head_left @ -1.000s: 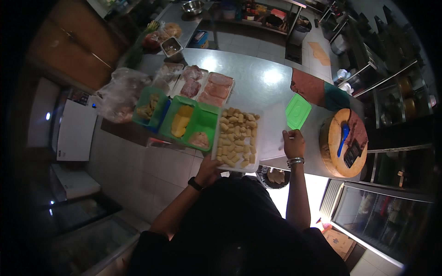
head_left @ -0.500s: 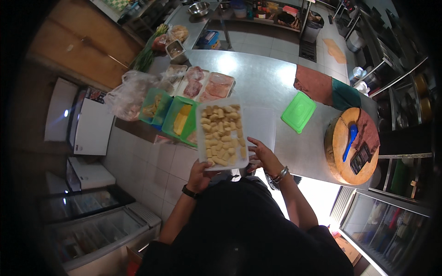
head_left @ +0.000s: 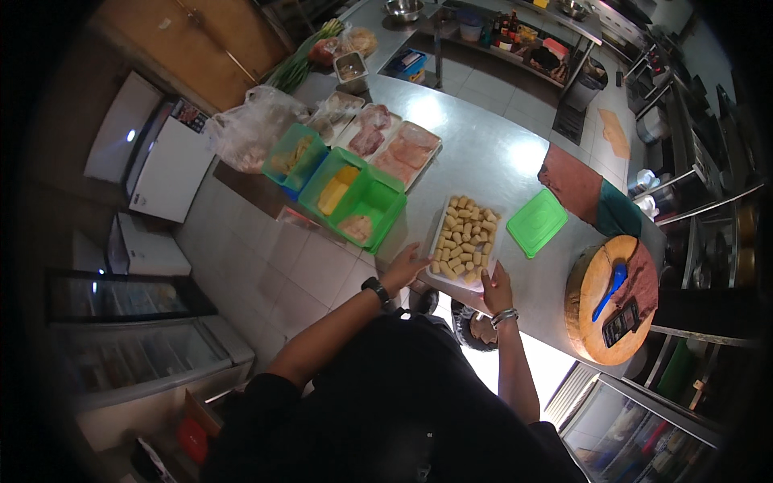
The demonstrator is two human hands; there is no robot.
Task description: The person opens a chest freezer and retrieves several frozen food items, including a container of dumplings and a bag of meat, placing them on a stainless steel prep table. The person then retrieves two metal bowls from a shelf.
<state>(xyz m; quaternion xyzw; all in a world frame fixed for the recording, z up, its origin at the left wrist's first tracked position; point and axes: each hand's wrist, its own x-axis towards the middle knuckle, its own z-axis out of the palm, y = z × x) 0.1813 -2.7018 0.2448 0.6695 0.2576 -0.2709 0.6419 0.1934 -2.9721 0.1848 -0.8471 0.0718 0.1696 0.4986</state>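
A white plastic tub [head_left: 436,256] full of short, tan, cylinder-shaped food pieces [head_left: 467,233] rests at the near side of the steel table. My right hand [head_left: 498,288] grips its near right corner, thumb up along the side. At the near left corner is my left hand [head_left: 404,270], its fingers stretched out toward the rim; whether they touch it I cannot tell. Right of the tub lies a flat green lid [head_left: 538,223]. Left of it, a green divided container [head_left: 385,196] holds yellow pieces and pale meat.
Meat trays [head_left: 412,153], a smaller green tub [head_left: 295,159] and a plastic bag [head_left: 256,129] crowd the left side of the steel table [head_left: 475,133]. A round chopping block [head_left: 588,322] bears a blue spoon [head_left: 612,290], a cloth and a phone [head_left: 620,324].
The tub has gone from my hands' hold on the left to the tabletop on the right. My left hand has come off its near edge; my right hand now grips its corner.
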